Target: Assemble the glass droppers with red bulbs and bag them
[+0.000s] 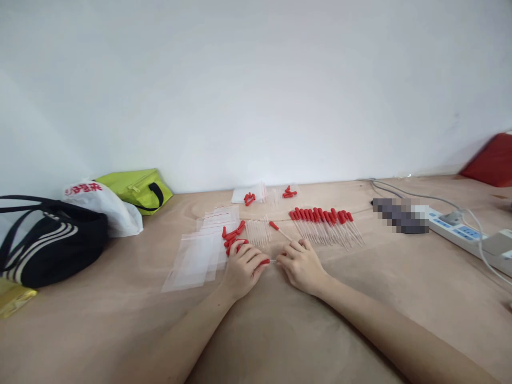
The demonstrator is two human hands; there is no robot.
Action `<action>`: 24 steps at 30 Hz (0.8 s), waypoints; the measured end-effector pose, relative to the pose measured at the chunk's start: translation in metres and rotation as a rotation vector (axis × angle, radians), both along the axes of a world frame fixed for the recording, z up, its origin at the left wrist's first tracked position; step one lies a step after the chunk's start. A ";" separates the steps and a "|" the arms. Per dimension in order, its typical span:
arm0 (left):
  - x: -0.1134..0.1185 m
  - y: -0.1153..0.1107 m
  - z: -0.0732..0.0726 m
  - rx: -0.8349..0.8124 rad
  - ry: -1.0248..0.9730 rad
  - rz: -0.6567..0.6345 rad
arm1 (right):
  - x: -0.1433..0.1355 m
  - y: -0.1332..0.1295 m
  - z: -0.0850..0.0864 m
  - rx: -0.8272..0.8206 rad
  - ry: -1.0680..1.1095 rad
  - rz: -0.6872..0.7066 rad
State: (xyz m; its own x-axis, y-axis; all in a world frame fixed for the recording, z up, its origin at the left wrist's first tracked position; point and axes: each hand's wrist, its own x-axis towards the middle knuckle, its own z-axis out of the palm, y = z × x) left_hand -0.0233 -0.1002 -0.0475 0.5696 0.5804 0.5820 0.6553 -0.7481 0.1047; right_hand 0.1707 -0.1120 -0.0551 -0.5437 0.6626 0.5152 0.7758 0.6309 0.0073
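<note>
Red cap [264,262] pinched in left hand [243,268]; right hand [302,266] clamped on thin pale stick [273,261].

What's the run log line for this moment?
left hand: holds red cap | right hand: holds thin tube, end at cap | beyond right hand: capped tubes | beside left hand: plastic bags

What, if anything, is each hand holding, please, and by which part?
The left hand pinches a red bulb behind its exposed end; the right hand appears to hold a thin tube, the exact spot hidden.
</note>
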 end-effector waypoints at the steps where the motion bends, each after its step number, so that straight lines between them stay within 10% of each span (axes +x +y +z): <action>1: -0.001 0.001 0.000 0.018 -0.016 0.024 | 0.002 0.001 0.001 -0.001 -0.001 -0.029; 11: -0.004 0.003 -0.002 0.009 -0.045 0.097 | 0.026 0.062 0.009 -0.154 0.237 -0.651; 24: -0.006 0.002 -0.002 -0.023 -0.071 0.109 | 0.006 0.074 0.002 -0.211 0.145 -0.705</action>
State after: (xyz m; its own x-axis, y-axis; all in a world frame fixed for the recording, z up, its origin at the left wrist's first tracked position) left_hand -0.0292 -0.0983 -0.0499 0.4602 0.6501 0.6047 0.7228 -0.6698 0.1700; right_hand 0.1770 -0.0380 -0.0528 0.1100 0.9213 0.3731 0.9806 -0.0394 -0.1919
